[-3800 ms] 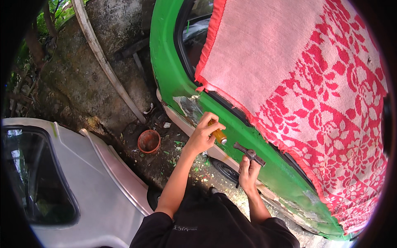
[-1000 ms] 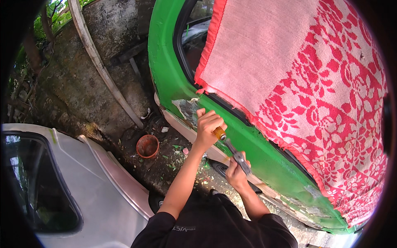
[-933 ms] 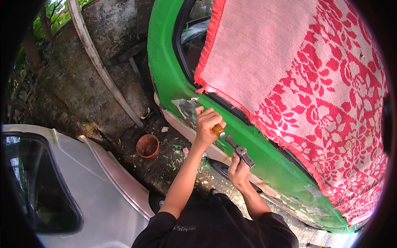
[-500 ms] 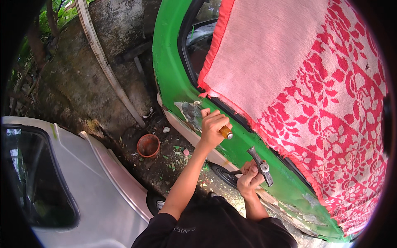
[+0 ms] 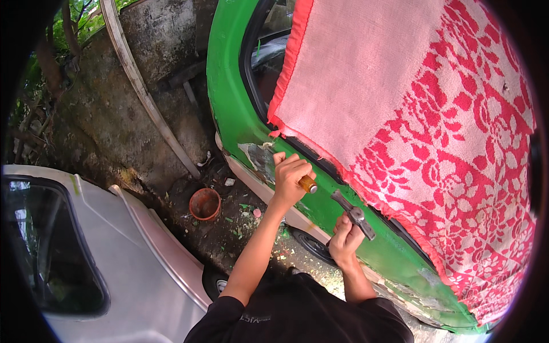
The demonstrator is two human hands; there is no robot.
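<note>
My left hand [image 5: 290, 176] is closed round a chisel with an amber handle [image 5: 308, 184] and a metal end cap. Its blade is hidden behind the fist, close to the peeled patch [image 5: 260, 159] on the green car body [image 5: 323, 212]. Lower and to the right, my right hand [image 5: 344, 241] grips a hammer; its dark metal head [image 5: 355, 215] is raised a short gap away from the handle's capped end. Most of the hammer's shaft is hidden by my fingers and the head.
A pink and red floral blanket [image 5: 372, 86] covers the green car's roof and windows. A silver car [image 5: 143, 274] stands at the left. Between the cars, a reddish-brown pot [image 5: 205, 204] sits among paint chips. Behind are a stained wall [image 5: 114, 114] and a curved strip [image 5: 146, 88].
The hammer in my right hand has moved up and left, nearer the chisel's capped end. My left hand keeps its hold, shifting only slightly in the picture along with the car.
</note>
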